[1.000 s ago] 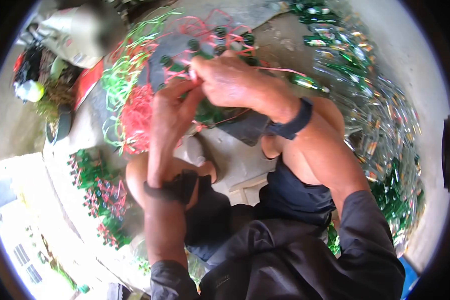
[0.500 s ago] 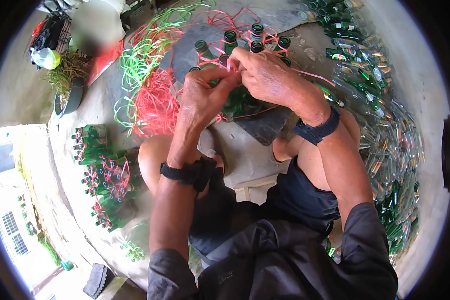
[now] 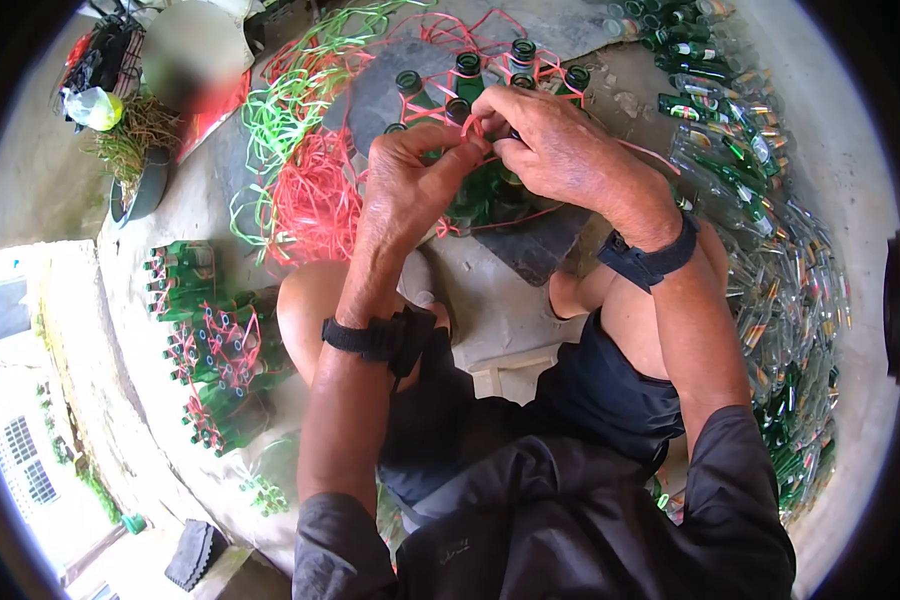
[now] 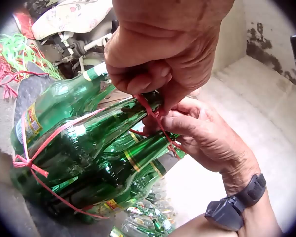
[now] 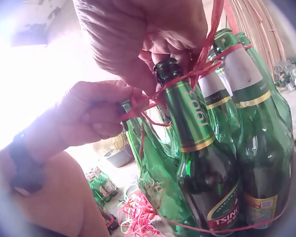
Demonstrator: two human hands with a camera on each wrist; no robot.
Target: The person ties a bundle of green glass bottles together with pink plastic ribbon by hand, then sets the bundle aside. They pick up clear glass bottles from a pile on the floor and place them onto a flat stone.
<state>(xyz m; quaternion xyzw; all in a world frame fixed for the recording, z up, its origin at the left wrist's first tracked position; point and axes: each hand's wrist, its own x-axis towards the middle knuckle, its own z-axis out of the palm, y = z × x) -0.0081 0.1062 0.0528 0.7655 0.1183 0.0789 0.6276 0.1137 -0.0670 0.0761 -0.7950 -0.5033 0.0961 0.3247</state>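
Note:
A bundle of green glass bottles [image 5: 202, 168] stands upright in front of me, bound round the necks and lower bodies with red plastic string [image 4: 150, 111]. My left hand [image 3: 405, 185] pinches the string between thumb and forefinger just over the necks. Close beside it, my right hand [image 3: 575, 150] pinches another part of the string, its fingertips almost meeting the left ones. A small red loop rises between the hands in the head view. In the right wrist view, string crosses a dark bottle neck [image 5: 170, 71] right under the right fingers. The hands partly cover the bottle tops.
Tangled red string [image 3: 315, 205] and green string [image 3: 280, 125] lie on the floor left of the bundle. Many loose bottles [image 3: 770, 270] are piled along the right wall. More tied green bottles [image 3: 215, 345] stand at the left, below a potted plant [image 3: 135, 160].
The head view has shifted, moving hands and bottles rightward in it. Both hands stay together over the necks, and the right hand has drawn slightly rightward. A red loop now shows between the fingers.

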